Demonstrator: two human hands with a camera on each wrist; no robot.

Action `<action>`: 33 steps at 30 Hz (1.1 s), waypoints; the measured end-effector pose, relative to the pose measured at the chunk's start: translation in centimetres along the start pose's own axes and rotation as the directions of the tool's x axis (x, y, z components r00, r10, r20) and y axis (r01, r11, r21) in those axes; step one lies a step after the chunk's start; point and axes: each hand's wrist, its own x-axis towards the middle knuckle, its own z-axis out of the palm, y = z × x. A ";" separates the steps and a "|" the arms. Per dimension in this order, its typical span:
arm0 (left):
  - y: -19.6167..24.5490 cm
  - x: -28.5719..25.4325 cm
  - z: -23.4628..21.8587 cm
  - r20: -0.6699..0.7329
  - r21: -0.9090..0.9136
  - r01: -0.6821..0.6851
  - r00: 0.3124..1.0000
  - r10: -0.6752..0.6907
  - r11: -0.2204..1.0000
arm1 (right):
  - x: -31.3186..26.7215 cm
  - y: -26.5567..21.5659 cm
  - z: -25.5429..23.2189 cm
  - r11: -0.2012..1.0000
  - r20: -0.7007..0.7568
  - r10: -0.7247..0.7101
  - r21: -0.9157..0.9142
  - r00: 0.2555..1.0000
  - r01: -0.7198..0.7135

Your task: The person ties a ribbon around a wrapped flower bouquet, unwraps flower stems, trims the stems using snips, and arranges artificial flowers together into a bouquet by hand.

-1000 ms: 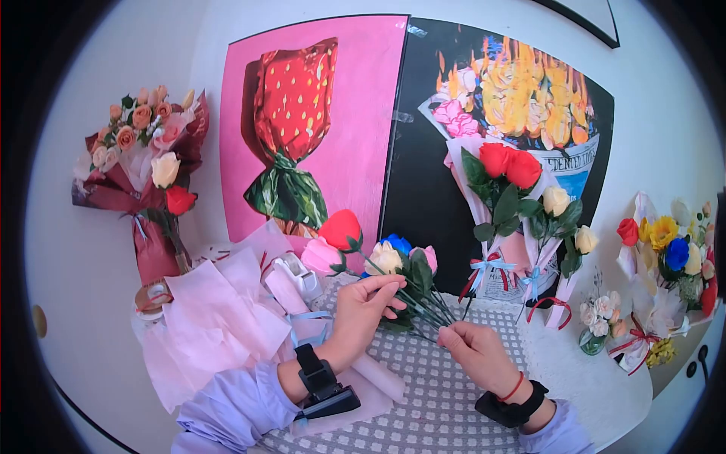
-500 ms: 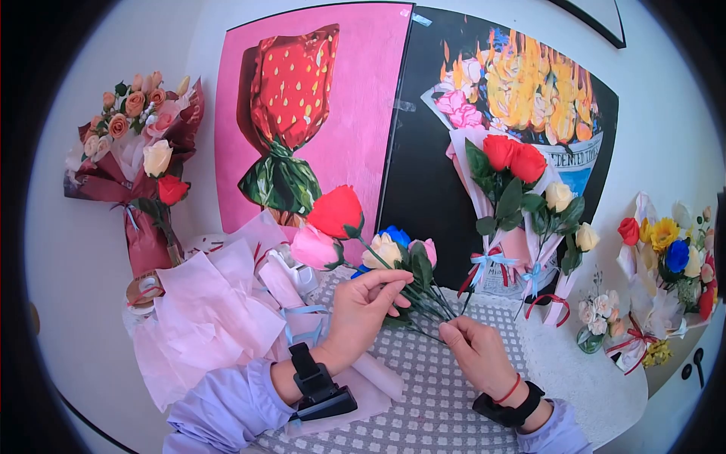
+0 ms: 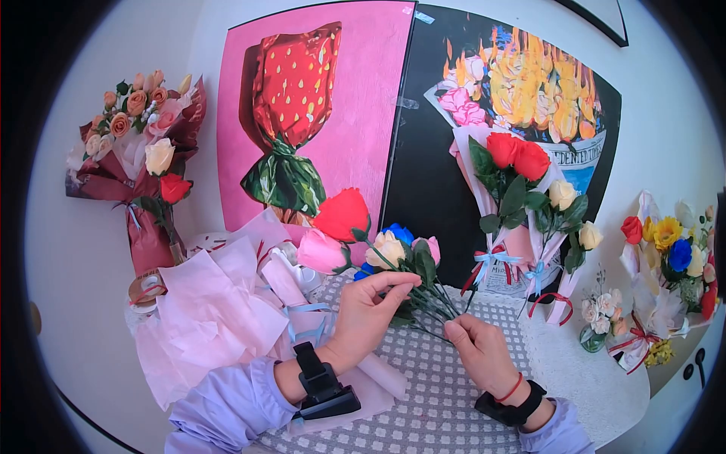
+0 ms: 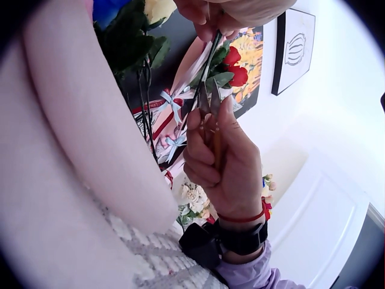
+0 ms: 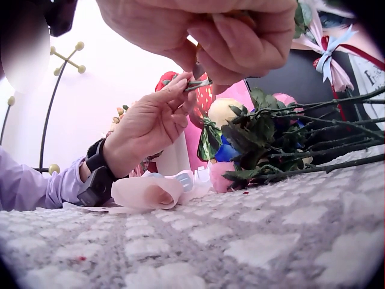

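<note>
A bunch of artificial roses lies tilted up over the white knitted mat (image 3: pixel 431 393): a red rose (image 3: pixel 342 214), a pink rose (image 3: pixel 321 252), a cream rose (image 3: pixel 387 248) and a blue rose (image 3: pixel 397 233). Their green stems (image 3: pixel 431 303) run down to the right. My left hand (image 3: pixel 404 281) pinches one stem (image 4: pixel 210 51) just below the leaves. My right hand (image 3: pixel 454 329) is curled at the stem ends. It grips small metal snips (image 4: pixel 209 102), whose pointed blades stand beside the pinched stem. The left hand's fingertips (image 5: pixel 186 90) show in the right wrist view.
Crumpled pink tissue paper (image 3: pixel 212 310) and a light blue ribbon (image 3: pixel 306 314) lie to the left of the mat. Wrapped bouquets lean on the wall at the left (image 3: pixel 144 159), behind the hands (image 3: pixel 522 197) and at the right (image 3: pixel 669 265). A small vase of white flowers (image 3: pixel 601 318) stands near the right hand.
The bunch has tilted upward, so the red and pink roses stand higher. My left hand has moved slightly up and to the right along the stems. The right hand has stayed at the stem ends.
</note>
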 end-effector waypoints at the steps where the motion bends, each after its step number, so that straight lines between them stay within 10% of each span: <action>1: -0.1 0.0 -0.1 0.012 0.019 -0.019 1.000 0.019 1.000 | 0.0 0.0 0.0 1.000 -0.001 -0.001 0.000 1.000 0.001; 33: 0.2 -0.3 0.1 0.040 -0.005 -0.003 0.999 0.003 1.000 | 0.1 0.4 -0.6 0.999 -0.014 -0.014 -0.041 1.000 0.013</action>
